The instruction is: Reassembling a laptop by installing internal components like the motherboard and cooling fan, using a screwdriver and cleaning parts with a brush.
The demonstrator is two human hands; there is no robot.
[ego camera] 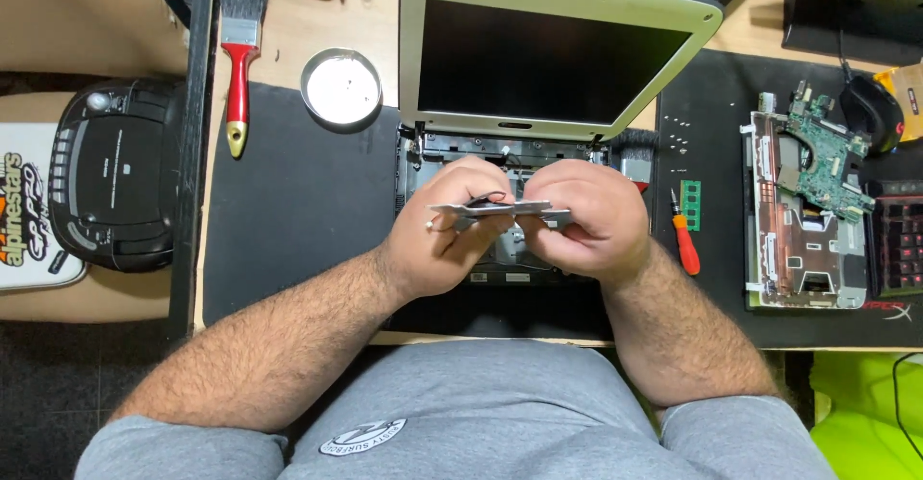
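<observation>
Both my hands hold a thin flat silvery metal bracket (495, 210) with a dark cable looped on top, above the opened base of a small laptop (500, 254). My left hand (452, 225) grips its left end and my right hand (586, 215) grips its right end. The laptop's grey-framed screen (548, 57) stands open behind my hands, dark. The laptop base has its cover off, with inner parts showing, mostly hidden by my hands.
A black mat (288, 201) covers the desk. A red-handled brush (237, 57) and a round tin (341, 86) lie at the left. A red screwdriver (685, 244), a green memory stick (690, 205), small screws, a circuit board on a metal plate (803, 211) and a mouse (870, 105) are at the right. A black radio (115, 172) sits far left.
</observation>
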